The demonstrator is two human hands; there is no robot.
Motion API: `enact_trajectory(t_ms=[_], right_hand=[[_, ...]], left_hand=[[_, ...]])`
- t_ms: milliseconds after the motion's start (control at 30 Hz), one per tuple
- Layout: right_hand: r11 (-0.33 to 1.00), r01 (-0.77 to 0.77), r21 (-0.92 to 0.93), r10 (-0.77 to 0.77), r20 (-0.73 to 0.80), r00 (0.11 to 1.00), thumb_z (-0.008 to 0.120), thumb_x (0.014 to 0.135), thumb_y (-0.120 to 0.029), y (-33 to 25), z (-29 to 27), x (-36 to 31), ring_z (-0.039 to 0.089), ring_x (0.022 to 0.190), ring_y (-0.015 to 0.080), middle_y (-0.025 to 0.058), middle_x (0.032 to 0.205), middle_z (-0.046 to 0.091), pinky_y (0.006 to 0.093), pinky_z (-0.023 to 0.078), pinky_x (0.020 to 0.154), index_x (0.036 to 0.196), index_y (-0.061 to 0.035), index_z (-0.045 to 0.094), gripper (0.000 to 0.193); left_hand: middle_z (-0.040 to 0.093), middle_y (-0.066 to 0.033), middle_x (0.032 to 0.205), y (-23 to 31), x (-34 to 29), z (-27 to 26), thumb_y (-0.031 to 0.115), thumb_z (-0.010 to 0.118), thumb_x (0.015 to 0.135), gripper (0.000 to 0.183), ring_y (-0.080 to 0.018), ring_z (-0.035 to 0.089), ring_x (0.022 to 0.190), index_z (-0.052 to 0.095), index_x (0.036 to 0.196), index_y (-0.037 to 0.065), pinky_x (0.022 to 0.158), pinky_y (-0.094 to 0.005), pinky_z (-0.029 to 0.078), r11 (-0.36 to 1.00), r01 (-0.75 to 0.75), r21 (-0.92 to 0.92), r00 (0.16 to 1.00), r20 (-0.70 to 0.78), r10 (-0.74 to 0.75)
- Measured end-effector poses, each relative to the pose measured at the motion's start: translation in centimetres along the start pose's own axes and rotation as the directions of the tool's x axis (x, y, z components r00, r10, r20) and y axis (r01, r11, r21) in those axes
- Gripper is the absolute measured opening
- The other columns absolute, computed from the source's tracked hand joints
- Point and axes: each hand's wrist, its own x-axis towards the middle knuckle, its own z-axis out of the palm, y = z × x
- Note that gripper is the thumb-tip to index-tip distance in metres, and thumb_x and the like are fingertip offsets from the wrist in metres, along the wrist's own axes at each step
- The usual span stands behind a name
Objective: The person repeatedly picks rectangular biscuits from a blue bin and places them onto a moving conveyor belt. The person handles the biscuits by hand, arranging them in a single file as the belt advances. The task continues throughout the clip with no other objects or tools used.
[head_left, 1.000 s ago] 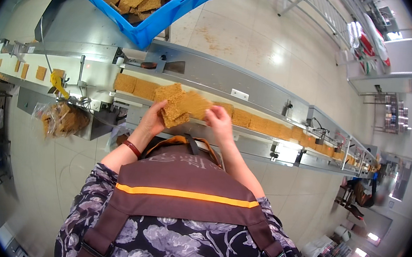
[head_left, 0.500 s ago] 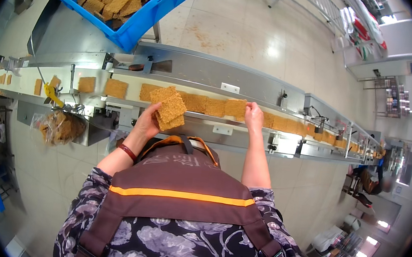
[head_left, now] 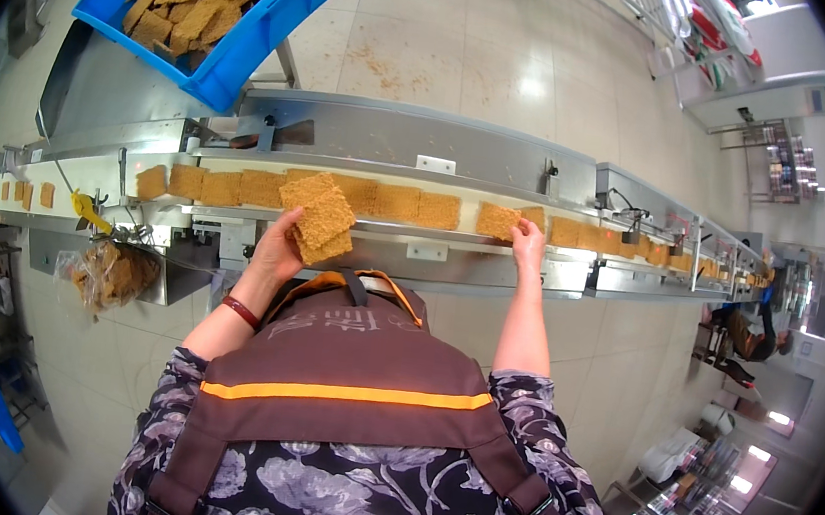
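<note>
The pale conveyor belt [head_left: 89,173] is extending from left to right in front of the person. The left hand [head_left: 278,243], positioned at the belt's near edge, is gripping a stack of brown slabs [head_left: 324,223] by its lower left side; this hand is standing partly closed around the load. The stack is comprising at least two rough-textured squares, lying askew to one another.

The right hand [head_left: 528,247], positioned farther right along the belt, is pinching a single brown slab [head_left: 497,220] by its right edge, thumb and fingertips standing almost together. Whether that slab is resting on the belt or riding just above it, I am not managing to tell from my side.

On the belt, a row of slabs [head_left: 264,189] is lying nearly edge to edge, passing behind the stack; a gap is separating its right end from the pinched slab. Further slabs [head_left: 595,239] are lining the belt to the right, and several others [head_left: 45,194] are lying spaced out toward its left end. Beyond the belt's far side, a blue crate [head_left: 275,37] is containing a slab heap [head_left: 202,9]. At the belt's near side, left, a clear bag [head_left: 114,276] is enclosing brown pieces.
</note>
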Motion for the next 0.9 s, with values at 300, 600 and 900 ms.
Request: enact_trajectory(t_ms=[300,600,900], right_hand=[[0.901,0.258,-0.349,-0.261,0.039,0.965,0.066,0.083,-0.023,-10.4,3.3,-3.6,0.062,0.094,0.0312,0.0146,0.099,0.066,0.0403,0.05,0.084,0.104,-0.0026,0.064,0.029],[0.914,0.383,0.132,-0.396,0.5,0.77,0.066,0.085,-0.03,-24.9,12.2,-14.7,0.063,0.077,0.0202,0.0116,0.094,0.064,0.0331,0.05,0.071,0.102,0.0014,0.062,0.036],[0.659,-0.545,0.517,-0.002,0.727,0.687,0.066,0.089,-0.021,-22.3,12.6,-11.9,0.06,0.072,0.0102,-0.0012,0.085,0.06,0.0229,0.043,0.059,0.108,-0.0066,0.058,0.025]], left_hand=[[0.052,-0.0133,0.133,-0.3,-0.1,1.9,0.032,0.053,0.094,0.049,-0.0301,0.05,0.122,0.044,0.134,0.004,0.104,-0.048,0.039,1.0,0.006,-0.022,0.999,0.045,-0.005],[0.051,-0.013,0.133,0.1,-0.2,1.3,0.03,0.049,0.096,0.047,-0.0294,0.05,0.123,0.042,0.135,0.004,0.103,-0.0492,0.04,1.0,-0.024,-0.013,0.999,0.046,0.025],[0.053,-0.0134,0.13,1.8,-1.7,-2.4,0.028,0.05,0.095,0.046,-0.0298,0.051,0.121,0.044,0.132,0.002,0.102,-0.0476,0.041,0.98,-0.127,-0.155,0.992,-0.008,0.127]])
